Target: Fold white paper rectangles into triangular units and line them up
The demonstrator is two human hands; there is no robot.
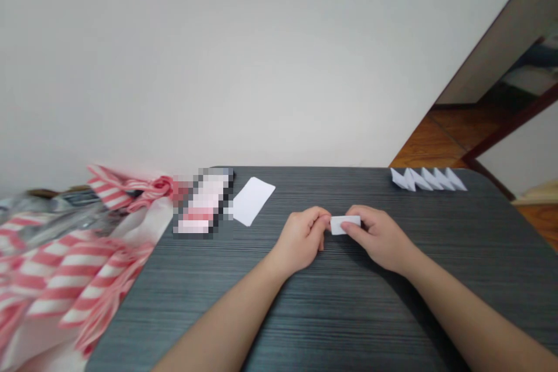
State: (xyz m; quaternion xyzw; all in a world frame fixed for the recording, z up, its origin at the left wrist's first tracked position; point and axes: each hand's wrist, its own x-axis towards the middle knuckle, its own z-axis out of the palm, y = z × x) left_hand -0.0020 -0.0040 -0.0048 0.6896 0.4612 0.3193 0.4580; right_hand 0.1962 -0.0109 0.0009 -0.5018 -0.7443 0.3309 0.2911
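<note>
A small folded piece of white paper [337, 228] is held just above the dark table, around its middle. My right hand [383, 238] pinches it, thumb across the near face and fingers behind. At the paper's left end, the thumb and fingertips of my left hand [303, 238] are pressed together and appear to meet its edge; the exact contact is hidden. Beyond my left hand lies a stack or sheet of blank white paper [253, 202]. Several pointed folded paper pieces [429, 180] sit in a row toward the back right.
A blurred-out phone-like object [203, 203] lies at the table's back left. The dark wood-grain table [331, 314] meets a pale wall [279, 58]. Red-and-white striped cloth [74, 267] is heaped along the left side. Wooden floor [429, 136] shows at right.
</note>
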